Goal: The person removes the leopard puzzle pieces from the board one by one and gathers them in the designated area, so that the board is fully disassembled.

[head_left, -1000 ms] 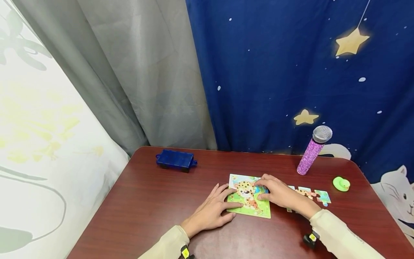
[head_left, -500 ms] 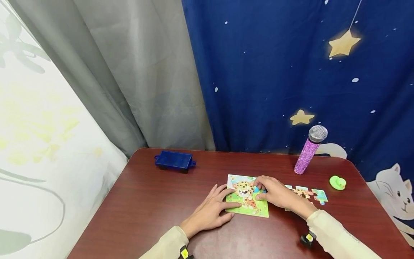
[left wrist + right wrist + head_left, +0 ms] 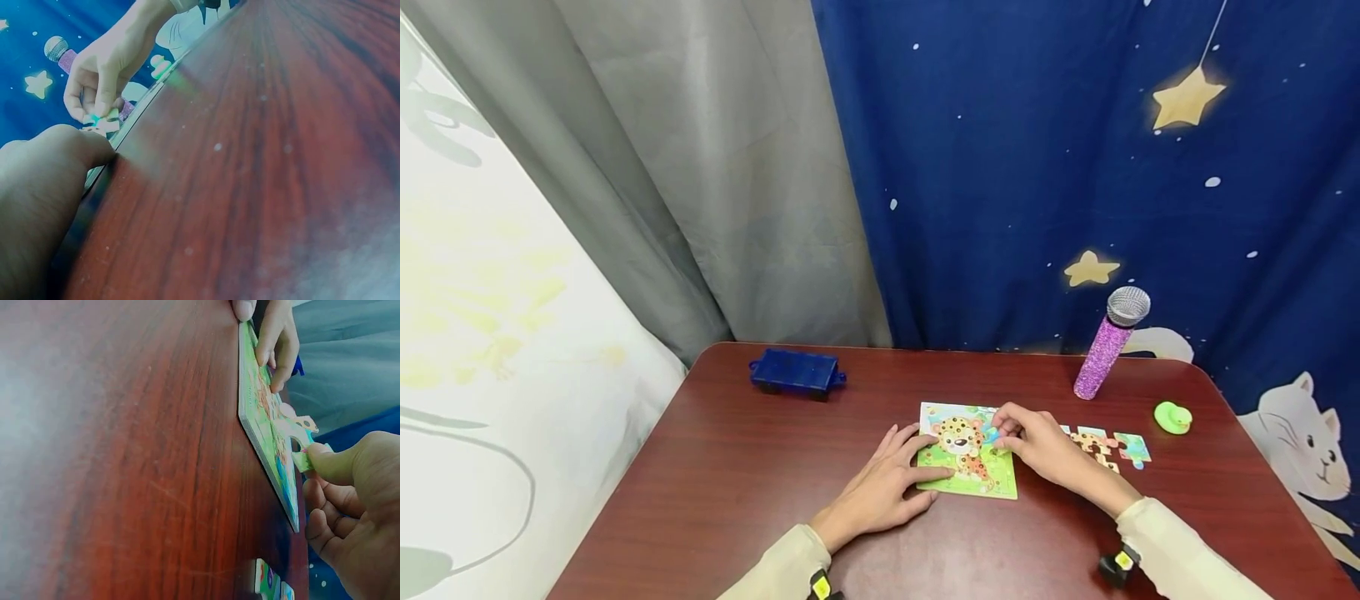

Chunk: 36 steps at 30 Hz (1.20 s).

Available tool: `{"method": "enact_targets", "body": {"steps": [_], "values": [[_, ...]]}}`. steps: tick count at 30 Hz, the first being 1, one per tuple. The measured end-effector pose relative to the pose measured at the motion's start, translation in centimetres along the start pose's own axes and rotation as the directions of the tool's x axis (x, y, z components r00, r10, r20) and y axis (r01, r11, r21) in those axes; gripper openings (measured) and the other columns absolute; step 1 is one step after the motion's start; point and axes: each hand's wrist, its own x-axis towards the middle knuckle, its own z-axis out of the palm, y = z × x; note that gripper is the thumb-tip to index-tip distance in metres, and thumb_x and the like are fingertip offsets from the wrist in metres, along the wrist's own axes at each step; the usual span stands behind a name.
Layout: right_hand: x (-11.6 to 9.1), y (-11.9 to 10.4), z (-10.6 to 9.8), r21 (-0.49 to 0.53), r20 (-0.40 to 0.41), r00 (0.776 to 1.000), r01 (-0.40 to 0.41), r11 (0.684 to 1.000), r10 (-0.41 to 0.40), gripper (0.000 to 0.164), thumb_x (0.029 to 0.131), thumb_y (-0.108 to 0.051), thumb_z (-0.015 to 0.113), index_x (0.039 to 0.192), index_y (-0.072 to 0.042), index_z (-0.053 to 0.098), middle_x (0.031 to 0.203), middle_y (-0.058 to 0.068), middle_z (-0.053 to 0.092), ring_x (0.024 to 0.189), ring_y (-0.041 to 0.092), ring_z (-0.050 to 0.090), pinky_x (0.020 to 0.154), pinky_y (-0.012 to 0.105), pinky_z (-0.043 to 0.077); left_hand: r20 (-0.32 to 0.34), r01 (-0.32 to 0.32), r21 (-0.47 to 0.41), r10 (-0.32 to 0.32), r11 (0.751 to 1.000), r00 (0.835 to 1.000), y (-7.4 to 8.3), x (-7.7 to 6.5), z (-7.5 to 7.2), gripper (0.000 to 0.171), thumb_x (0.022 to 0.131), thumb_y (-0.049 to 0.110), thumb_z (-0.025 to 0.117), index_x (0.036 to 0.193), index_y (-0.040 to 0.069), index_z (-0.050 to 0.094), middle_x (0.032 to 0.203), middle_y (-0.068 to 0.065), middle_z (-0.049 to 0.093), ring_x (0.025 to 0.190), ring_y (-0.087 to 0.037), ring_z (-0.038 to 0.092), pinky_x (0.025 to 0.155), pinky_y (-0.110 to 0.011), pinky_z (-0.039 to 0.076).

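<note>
A square puzzle board [image 3: 1003,485] with a spotted cartoon leopard lies on the brown table. My left hand [image 3: 887,487] rests on its left side with fingers spread and fairly straight. Over the board's right side, my right hand [image 3: 1041,446] pinches a jigsaw piece [image 3: 302,461] between thumb and fingers. In the right wrist view that piece appears tilted and raised off the board's face. The left wrist view shows the same piece [image 3: 109,125] below the right fingertips. Part of the board's left edge is hidden under the left hand.
Several loose puzzle pieces [image 3: 1131,448] lie right of the board, partly behind the right forearm. Beyond them are a purple glittery microphone [image 3: 1101,358] and a green toy duck [image 3: 1172,418]. A dark blue toy wagon [image 3: 796,372] sits at the back left. Curtains hang behind the table.
My right fingers have drawn closer together at the board's upper right, and the pinched piece shows more. The left hand stays on the board. The head view has shifted slightly.
</note>
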Motion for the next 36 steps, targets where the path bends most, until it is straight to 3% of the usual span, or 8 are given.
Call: {"method": "enact_targets", "body": {"steps": [10, 17, 24, 36], "values": [[-2.4, 0.7, -2.6, 0.062, -0.153, 0.984, -0.087, 0.994, 0.095, 0.017, 0.095, -0.003, 0.084, 0.106, -0.011, 0.073, 0.087, -0.003, 0.072, 0.074, 0.009, 0.065, 0.066, 0.023, 0.056, -0.014, 0.008, -0.004, -0.008, 1.000, 1.000, -0.2, 0.0, 0.0, 0.048, 0.104, 0.038, 0.072, 0.151, 0.030, 0.070, 0.172, -0.014, 0.041, 0.162, -0.044, 0.032, 0.129, -0.069, 0.025], [-4.6, 1.6, -4.4, 0.076, -0.230, 0.965, -0.112, 0.991, 0.127, 0.020, 0.096, 0.000, 0.083, 0.111, -0.008, 0.073, 0.088, 0.001, 0.074, 0.072, 0.016, 0.067, 0.063, 0.021, 0.054, -0.037, 0.051, -0.019, -0.051, 0.999, 0.998, -0.2, 0.0, 0.1, 0.050, 0.104, 0.040, 0.073, 0.151, 0.024, 0.069, 0.169, -0.015, 0.045, 0.163, -0.045, 0.031, 0.127, -0.074, 0.023], [-6.4, 2.5, -6.0, 0.014, -0.297, 0.949, -0.108, 0.994, 0.107, 0.023, 0.092, 0.004, 0.085, 0.110, -0.006, 0.073, 0.086, 0.002, 0.075, 0.071, 0.012, 0.069, 0.064, 0.015, 0.053, -0.054, 0.147, -0.018, -0.148, 0.989, 0.987, -0.2, -0.1, 0.2, 0.056, 0.103, 0.044, 0.074, 0.151, 0.016, 0.067, 0.166, -0.018, 0.048, 0.163, -0.045, 0.030, 0.128, -0.076, 0.019], [-10.2, 4.1, -8.8, -0.043, -0.349, 0.917, -0.223, 0.974, 0.195, 0.021, 0.095, 0.002, 0.083, 0.113, -0.003, 0.073, 0.086, -0.001, 0.074, 0.075, 0.003, 0.067, 0.069, 0.009, 0.051, -0.062, 0.195, 0.029, -0.193, 0.980, 0.979, -0.1, 0.1, 0.1, 0.060, 0.103, 0.047, 0.072, 0.150, 0.009, 0.066, 0.163, -0.016, 0.052, 0.162, -0.045, 0.033, 0.129, -0.071, 0.024]]}}
